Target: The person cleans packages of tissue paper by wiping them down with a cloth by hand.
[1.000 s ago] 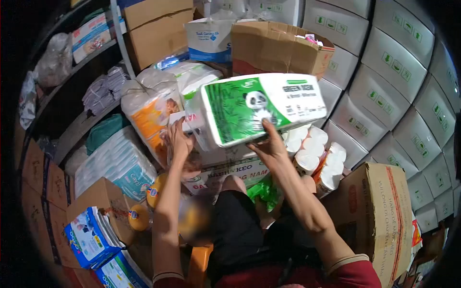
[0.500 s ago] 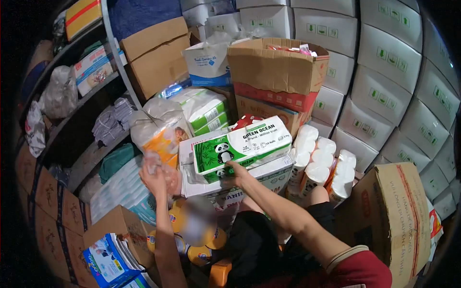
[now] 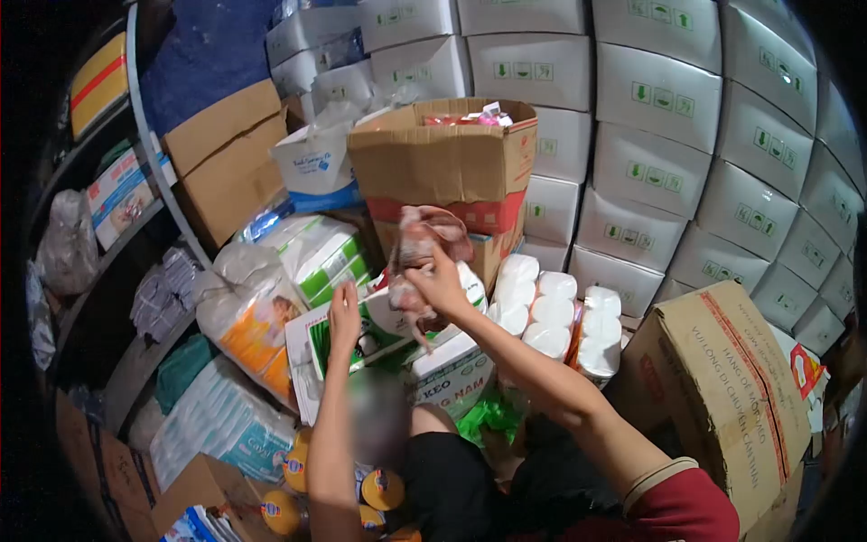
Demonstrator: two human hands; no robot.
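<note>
My right hand (image 3: 436,285) is closed on a crumpled pinkish-brown cloth (image 3: 423,244), held above the green and white panda pack (image 3: 375,327). Beside it, at the pack's left part, my left hand (image 3: 343,316) is raised with its fingers up and nothing visible in it. The pack lies on a white box with printed lettering (image 3: 454,378). To the left stands a clear bag with an orange pack (image 3: 257,334). White paper rolls in plastic (image 3: 551,316) stand to the right.
An open brown carton (image 3: 433,163) stands behind the pack. White boxes (image 3: 650,163) are stacked at the back and right. A tall carton (image 3: 722,397) is at the right, shelves (image 3: 135,253) at the left. Yellow-lidded containers (image 3: 382,489) sit low in front.
My right hand has left the panda pack and now holds the cloth above it. My left hand has moved right from the clear bag to the pack. The view has shifted.
</note>
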